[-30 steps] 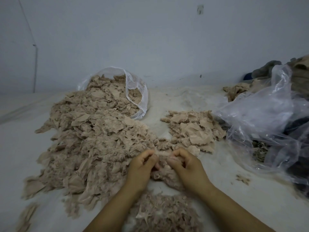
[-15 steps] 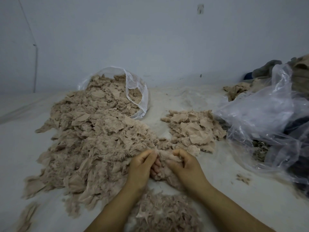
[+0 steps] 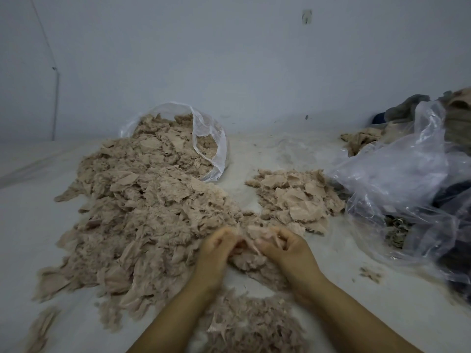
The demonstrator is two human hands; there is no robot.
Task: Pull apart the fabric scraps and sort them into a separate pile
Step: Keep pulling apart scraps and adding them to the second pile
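Pale worktop [image 3: 318,289] against a blue-grey wall. Head view: big fabric scrap heap [image 3: 142,217] fills left-centre of frame, spilling from a clear bag [image 3: 211,138] at upper centre. Smaller sorted pile [image 3: 293,200] sits right of centre. Left hand [image 3: 216,253] and right hand [image 3: 288,250], fingers curled, both pinch one scrap clump [image 3: 251,250] at lower centre. Crumpled plastic bag [image 3: 397,179] at right edge.
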